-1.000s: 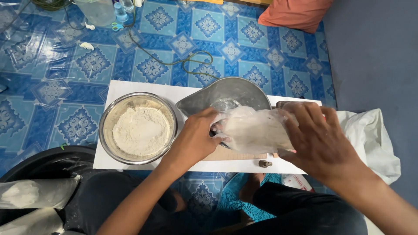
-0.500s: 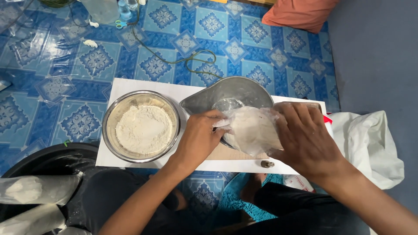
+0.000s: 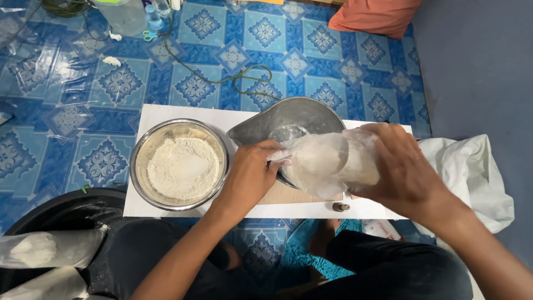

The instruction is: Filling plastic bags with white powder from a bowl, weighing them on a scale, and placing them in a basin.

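Clear plastic bag (image 3: 327,164) of flour: lying sideways, long axis left-right, over metal scoop pan (image 3: 288,119). Right hand (image 3: 405,166) wrapped around its right end; left hand (image 3: 250,175) pinching its left mouth. Steel bowl (image 3: 141,166) of flour just left.

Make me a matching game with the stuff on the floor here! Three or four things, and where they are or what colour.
Things:
1. round metal bowl
2. clear plastic bag
3. cushion
4. white cloth

Descriptions:
A. orange, at the top edge
B. holds white flour
C. crumpled at the right of the board
D. held in both hands

Pairs: 1-B, 2-D, 3-A, 4-C
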